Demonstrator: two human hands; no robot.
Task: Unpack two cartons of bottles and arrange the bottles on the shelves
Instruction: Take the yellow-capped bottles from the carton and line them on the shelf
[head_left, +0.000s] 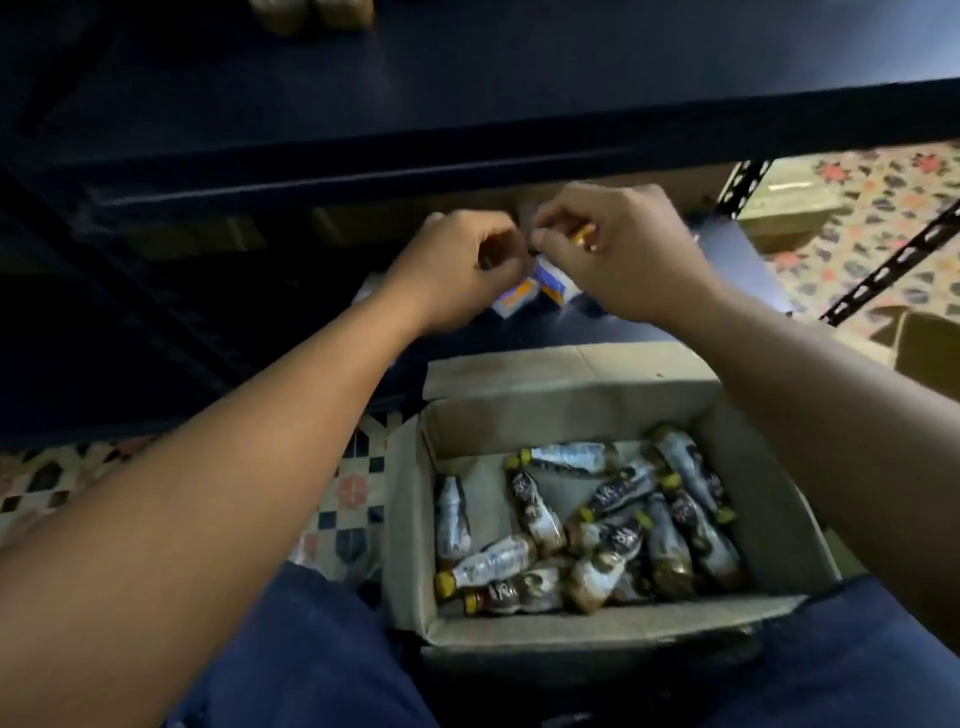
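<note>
The placing step is judged to be in hand. Both hands are reached beyond the open brown cardboard carton (597, 631), to the low dark shelf board (727, 254) behind it. The right hand (623, 249) is closed in a pinch on a small thing with an orange end (582, 237), probably a bottle, though it is mostly hidden. The left hand (457, 270) is curled close beside it, almost touching; whether something is held in it cannot be told. Just under the hands, small white, blue and orange labelled items (540, 283) are seen on the shelf board.

Many small plastic bottles with yellow caps (613, 525) are lying in disorder inside the carton, so the task is judged far from finished. For the next move, the held thing must be set upright and released, and then a bottle must be taken from the carton.

Beyond the carton and higher, a dark upper shelf (467, 135) is seen over the hands. The carton is placed on a patterned tiled floor (353, 493). Far to the right behind it, another cardboard box (789, 218) is seen.
</note>
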